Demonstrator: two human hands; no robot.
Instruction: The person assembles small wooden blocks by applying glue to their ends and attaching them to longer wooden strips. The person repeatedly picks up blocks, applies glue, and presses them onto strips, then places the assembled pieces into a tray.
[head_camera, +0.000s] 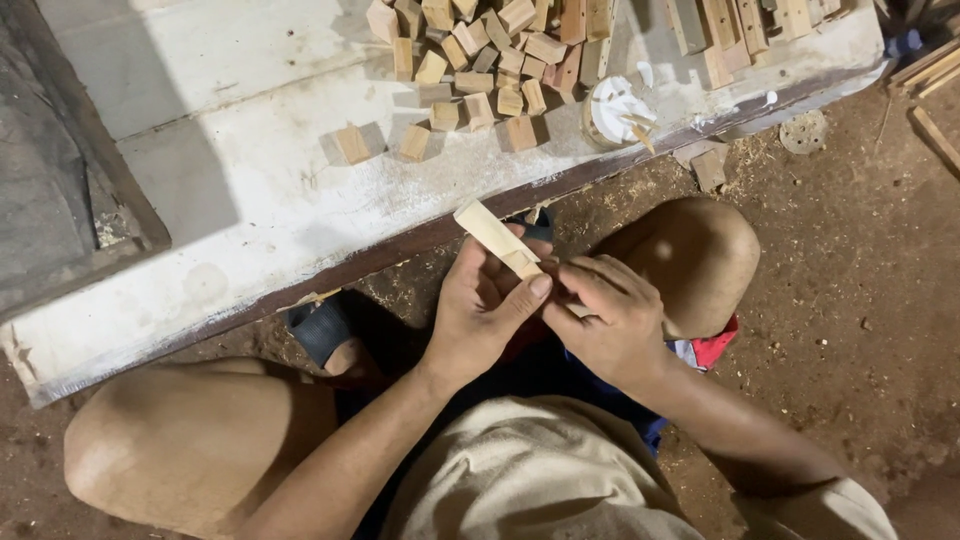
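Where the two hands meet in the middle of the head view, a pale flat wooden strip (497, 240) slants up toward the upper left, its lower end caught between them. The left hand (482, 312) is closed around that lower end, thumb pressed along the side near the tip of the strip. The right hand (610, 318) is closed too, its fingers (590, 275) curled against the same end from the right, touching the left thumb; what lies under them is hidden. The strip's upper end overlaps the near edge of the tabletop (240, 190).

Above the hands, at the top centre of the frame, a loose heap of small wooden blocks (480, 60) lies on the tabletop, with a few single blocks strayed toward the left. Just right of the heap stands a round white pot of glue (615, 112) with a small stick in it. Longer wooden slats (735, 30) lie at the upper right. Nothing stands between the hands and the heap.

The tabletop is a worn white-painted board with a dark rim, running diagonally across the frame. Below it is a brown dirt floor (850, 300) strewn with sawdust. The person's bare knees (690, 255) frame the hands, and a dark sandal (322, 330) shows at centre left.
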